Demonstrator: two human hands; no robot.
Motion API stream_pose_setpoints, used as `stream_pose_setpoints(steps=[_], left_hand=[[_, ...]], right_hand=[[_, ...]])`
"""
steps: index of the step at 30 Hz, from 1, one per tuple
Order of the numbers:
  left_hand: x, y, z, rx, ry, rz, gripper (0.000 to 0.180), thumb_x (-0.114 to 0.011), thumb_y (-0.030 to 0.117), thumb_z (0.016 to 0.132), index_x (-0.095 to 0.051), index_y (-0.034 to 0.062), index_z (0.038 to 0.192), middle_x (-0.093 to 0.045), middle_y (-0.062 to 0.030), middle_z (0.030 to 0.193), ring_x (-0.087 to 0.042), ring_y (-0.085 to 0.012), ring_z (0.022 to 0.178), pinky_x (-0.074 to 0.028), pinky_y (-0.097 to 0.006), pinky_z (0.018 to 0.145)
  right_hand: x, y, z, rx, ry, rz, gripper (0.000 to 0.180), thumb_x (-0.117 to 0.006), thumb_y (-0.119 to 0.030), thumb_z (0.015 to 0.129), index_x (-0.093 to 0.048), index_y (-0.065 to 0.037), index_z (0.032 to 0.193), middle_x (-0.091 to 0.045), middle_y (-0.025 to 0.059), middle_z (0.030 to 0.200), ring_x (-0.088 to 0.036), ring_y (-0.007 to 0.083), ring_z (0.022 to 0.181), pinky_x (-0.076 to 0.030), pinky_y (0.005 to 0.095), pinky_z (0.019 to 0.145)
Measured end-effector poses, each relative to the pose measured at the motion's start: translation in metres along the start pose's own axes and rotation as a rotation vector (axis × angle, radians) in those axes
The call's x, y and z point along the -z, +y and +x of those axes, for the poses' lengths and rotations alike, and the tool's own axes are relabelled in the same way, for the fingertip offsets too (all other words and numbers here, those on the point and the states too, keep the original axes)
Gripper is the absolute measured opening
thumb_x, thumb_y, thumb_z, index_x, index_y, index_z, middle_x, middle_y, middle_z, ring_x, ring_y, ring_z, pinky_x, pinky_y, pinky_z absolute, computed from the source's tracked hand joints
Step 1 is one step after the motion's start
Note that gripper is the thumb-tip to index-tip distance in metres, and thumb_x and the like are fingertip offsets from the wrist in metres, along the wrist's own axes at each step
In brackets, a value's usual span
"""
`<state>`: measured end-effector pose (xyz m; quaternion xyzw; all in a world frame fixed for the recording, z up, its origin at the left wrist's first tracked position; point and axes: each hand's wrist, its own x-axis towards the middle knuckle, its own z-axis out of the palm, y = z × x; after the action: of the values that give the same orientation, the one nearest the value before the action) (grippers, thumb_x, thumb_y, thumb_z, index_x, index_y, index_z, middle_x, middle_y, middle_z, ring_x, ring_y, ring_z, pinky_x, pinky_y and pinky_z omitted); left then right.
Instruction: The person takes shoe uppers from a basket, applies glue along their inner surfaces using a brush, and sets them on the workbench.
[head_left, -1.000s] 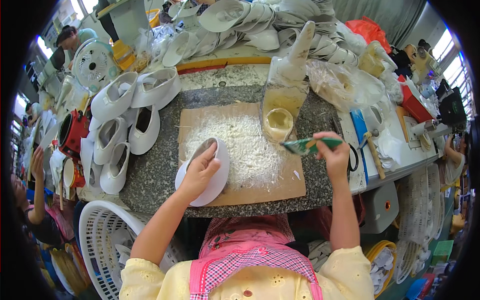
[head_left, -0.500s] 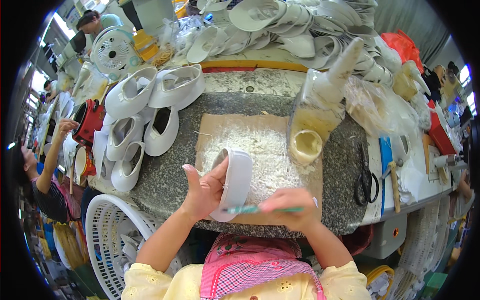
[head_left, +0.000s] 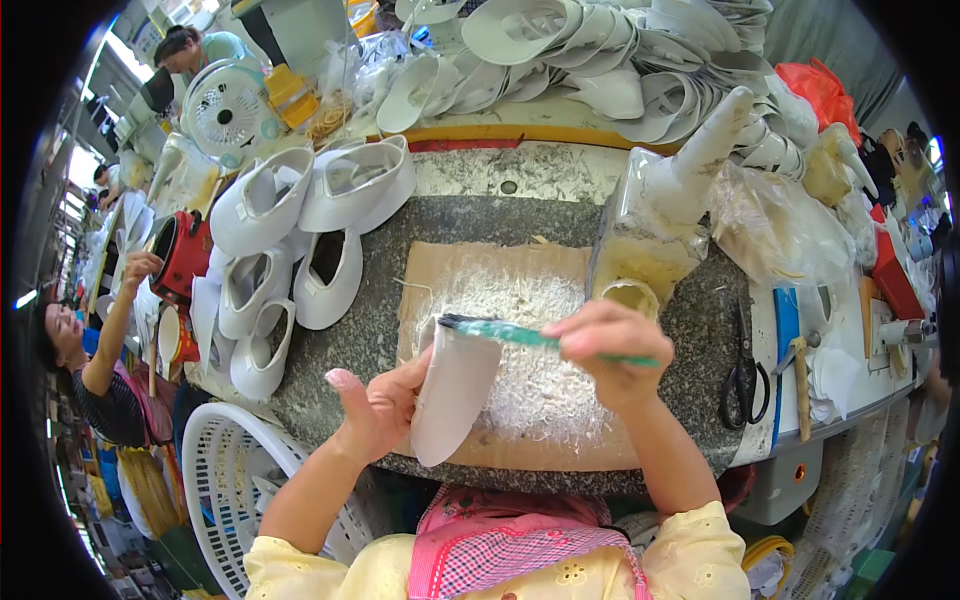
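Observation:
A white shoe upper [head_left: 455,395] is tilted up on its side, with my left hand [head_left: 385,405] gripping it from the left, thumb sticking out. My right hand [head_left: 612,350] pinches a brush [head_left: 515,333] with a green handle. Its dark bristle tip touches the upper's top edge. Below them lies a cardboard sheet [head_left: 540,270] caked with white residue. Just beyond my right hand stands a glue-smeared container [head_left: 655,225] with a round opening [head_left: 632,296] low on its near side.
Several finished-looking white shoe uppers [head_left: 335,190] are stacked at left. More white pieces [head_left: 560,50] pile up along the back. Black scissors [head_left: 744,385] and a wooden-handled hammer [head_left: 800,390] lie at right. A white plastic basket [head_left: 215,500] stands lower left. Another person [head_left: 110,350] works at far left.
The brush has moved up from the upper's lower end to its top edge. My left hand has turned the upper, and my right hand has risen.

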<state>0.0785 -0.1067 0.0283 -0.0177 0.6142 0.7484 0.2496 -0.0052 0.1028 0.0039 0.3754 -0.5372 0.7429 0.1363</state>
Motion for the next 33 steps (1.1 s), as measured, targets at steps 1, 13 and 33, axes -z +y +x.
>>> stream_pose_setpoints(steps=[1, 13, 33], left_hand=[[0.003, -0.003, 0.000, -0.003, -0.002, 0.007, 0.124, -0.001, 0.086, 0.039, -0.017, 0.0009, 0.127, -0.039, -0.0084, 0.120, -0.040, -0.0160, 0.106, -0.033, -0.028, 0.087], [0.001, 0.006, -0.002, -0.065, 0.030, -0.063, 0.124, 0.002, 0.085, 0.039, -0.014, 0.0005, 0.128, -0.033, -0.0099, 0.124, -0.033, -0.0177, 0.112, -0.025, -0.030, 0.092], [-0.011, -0.034, 0.036, -0.074, -0.013, 0.646, 0.079, -0.009, 0.062, 0.077, -0.012, 0.0014, 0.128, -0.026, -0.0258, 0.124, -0.035, -0.0354, 0.110, -0.026, -0.035, 0.091]], right_hand=[[0.004, 0.002, -0.002, 0.007, 0.002, 0.000, 0.007, -0.060, -0.002, 0.067, -0.062, -0.003, 0.074, -0.059, 0.0128, 0.072, -0.057, 0.0158, 0.058, -0.045, 0.0231, 0.047], [0.001, -0.012, -0.004, 0.083, -0.549, -0.048, 0.013, -0.058, -0.001, 0.067, -0.062, -0.005, 0.079, -0.060, 0.0096, 0.072, -0.056, 0.0154, 0.057, -0.045, 0.0228, 0.047], [-0.007, -0.015, -0.080, 0.188, -0.310, -0.633, 0.021, -0.057, -0.013, 0.059, -0.061, -0.012, 0.080, -0.057, 0.0071, 0.076, -0.052, 0.0164, 0.053, -0.040, 0.0247, 0.043]])
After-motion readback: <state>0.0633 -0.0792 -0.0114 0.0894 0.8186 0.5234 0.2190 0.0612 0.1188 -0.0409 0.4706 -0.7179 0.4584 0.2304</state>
